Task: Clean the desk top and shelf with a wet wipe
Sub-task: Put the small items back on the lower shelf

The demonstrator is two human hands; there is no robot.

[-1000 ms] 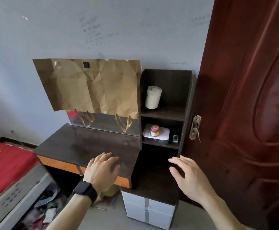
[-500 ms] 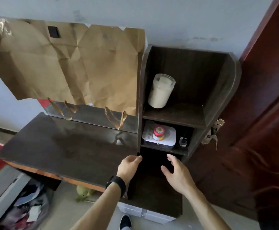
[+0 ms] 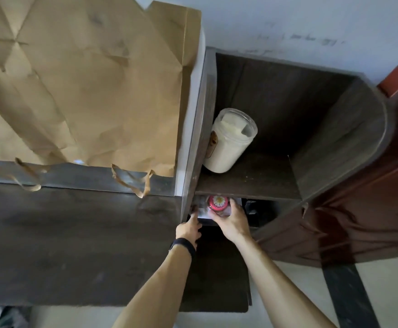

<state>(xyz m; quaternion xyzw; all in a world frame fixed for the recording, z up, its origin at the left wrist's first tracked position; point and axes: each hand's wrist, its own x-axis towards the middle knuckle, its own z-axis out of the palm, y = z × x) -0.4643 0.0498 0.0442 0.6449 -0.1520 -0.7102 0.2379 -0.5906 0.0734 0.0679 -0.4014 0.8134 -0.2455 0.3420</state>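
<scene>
Under the upper shelf board (image 3: 247,185), in the lower cubby, sat the wipes pack (image 3: 203,213), white and flat, w/ a small red-lidded jar (image 3: 217,203) on top. Right hand (image 3: 232,221) was curled round the jar's near side, fingers closing on it; left hand (image 3: 188,227) pressed fingertips on the pack's left edge, not gripping. Pack looked soft, light, prob. slippery film, so best pinched at the front edge once the jar's off. Jar seemed small, rigid, easy to lift by the lid rim. Above the hands stood a pale glass jar (image 3: 229,140); left of them the dark desk top (image 3: 75,237), brown paper bag (image 3: 86,79) behind it.
</scene>
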